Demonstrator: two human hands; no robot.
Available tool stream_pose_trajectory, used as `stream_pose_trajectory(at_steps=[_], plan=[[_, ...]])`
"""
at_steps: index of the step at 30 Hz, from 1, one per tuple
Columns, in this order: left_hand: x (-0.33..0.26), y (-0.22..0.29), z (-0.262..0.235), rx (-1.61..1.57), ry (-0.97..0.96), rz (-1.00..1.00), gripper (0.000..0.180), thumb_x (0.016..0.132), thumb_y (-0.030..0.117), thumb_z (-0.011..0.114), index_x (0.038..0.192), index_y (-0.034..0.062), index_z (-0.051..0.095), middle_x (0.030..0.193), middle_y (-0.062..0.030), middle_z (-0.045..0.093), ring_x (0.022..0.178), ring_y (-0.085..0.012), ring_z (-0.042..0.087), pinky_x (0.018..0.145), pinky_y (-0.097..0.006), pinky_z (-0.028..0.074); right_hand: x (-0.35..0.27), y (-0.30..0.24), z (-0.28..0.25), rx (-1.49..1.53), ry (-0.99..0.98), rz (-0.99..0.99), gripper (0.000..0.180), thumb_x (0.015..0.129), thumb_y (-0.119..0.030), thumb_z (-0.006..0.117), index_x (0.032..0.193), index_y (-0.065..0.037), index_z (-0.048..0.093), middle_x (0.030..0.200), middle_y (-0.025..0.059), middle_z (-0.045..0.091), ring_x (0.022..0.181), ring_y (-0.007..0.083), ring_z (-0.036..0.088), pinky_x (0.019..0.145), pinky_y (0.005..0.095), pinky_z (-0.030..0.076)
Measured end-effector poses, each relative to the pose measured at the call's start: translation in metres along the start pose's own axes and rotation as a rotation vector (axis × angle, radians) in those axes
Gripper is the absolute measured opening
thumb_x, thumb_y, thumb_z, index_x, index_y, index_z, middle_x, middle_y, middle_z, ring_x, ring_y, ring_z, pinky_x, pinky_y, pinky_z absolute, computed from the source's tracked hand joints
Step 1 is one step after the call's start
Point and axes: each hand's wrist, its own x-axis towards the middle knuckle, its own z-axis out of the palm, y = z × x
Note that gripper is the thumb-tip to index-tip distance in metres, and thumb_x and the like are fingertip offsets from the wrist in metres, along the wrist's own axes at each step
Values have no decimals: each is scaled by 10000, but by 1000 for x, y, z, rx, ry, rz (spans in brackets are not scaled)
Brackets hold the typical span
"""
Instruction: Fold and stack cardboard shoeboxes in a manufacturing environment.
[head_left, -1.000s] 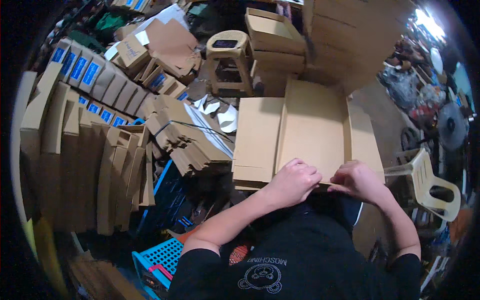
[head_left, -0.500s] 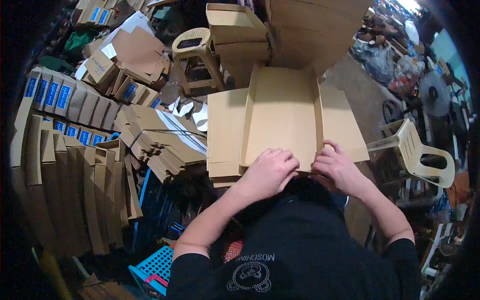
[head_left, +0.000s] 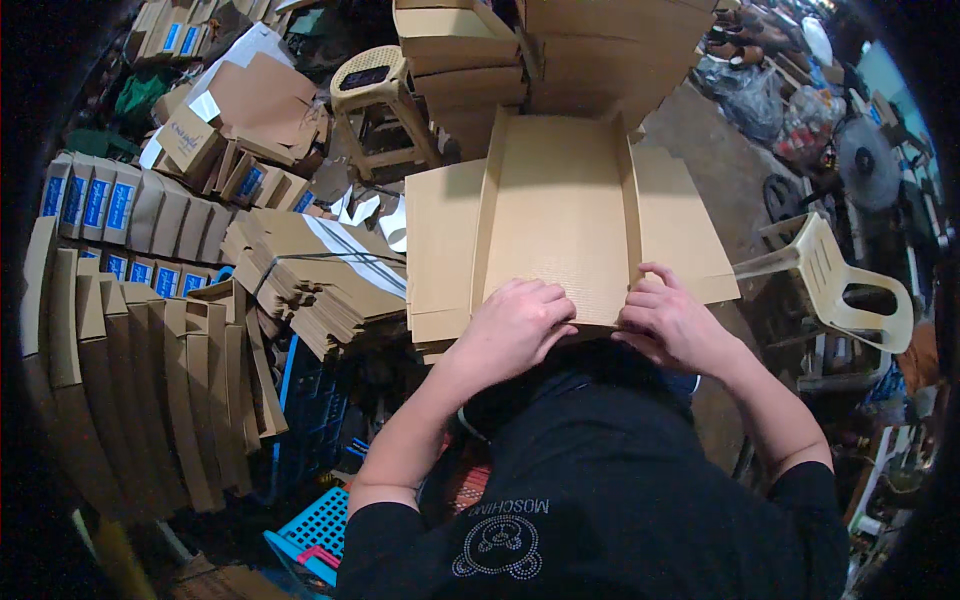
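Observation:
In front of me lies a shallow cardboard box (head_left: 555, 210), its two side walls standing and its inside bare. It rests on flat cardboard sheets (head_left: 685, 225) that stick out on both sides. My left hand (head_left: 520, 318) is closed over the box's near edge at its left corner, fingers curled. At the near right corner my right hand (head_left: 665, 318) is closed on the same edge, with the index finger raised against the right wall. My thumbs are partly hidden below the edge.
Left are a strapped bundle of flat cardboard (head_left: 335, 270) and rows of cardboard boxes (head_left: 150, 390). Behind stand a plastic stool (head_left: 370, 85) and tall stacked cardboard (head_left: 610, 60). A cream plastic chair (head_left: 840, 285) and a fan (head_left: 868, 165) are on the right. A blue basket (head_left: 315, 525) sits low left.
My left hand has slid slightly left along the box's near edge, opening the gap between my hands. My right hand stays at its corner. The whole view has shifted a little.

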Motion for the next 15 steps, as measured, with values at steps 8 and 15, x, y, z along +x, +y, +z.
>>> stream_pose_trajectory(at_steps=[8,15], plan=[[-2,5,-15,-86,113,-49,409,873,322,868,1158,75,712,1066,-120,703,1039,-341,692,916,-452,558,6,-4,-4,-27,39,45,344,931,-325,828,1143,-97,682,975,85,662,1023,284,676,1187,498,413],[-11,-10,-29,1,110,-57,479,829,361,902,1163,69,721,1087,-122,721,1032,-351,705,895,-452,563,9,-7,-13,50,82,76,480,897,-397,864,1211,-82,684,1069,113,686,1099,325,653,1179,507,407]])
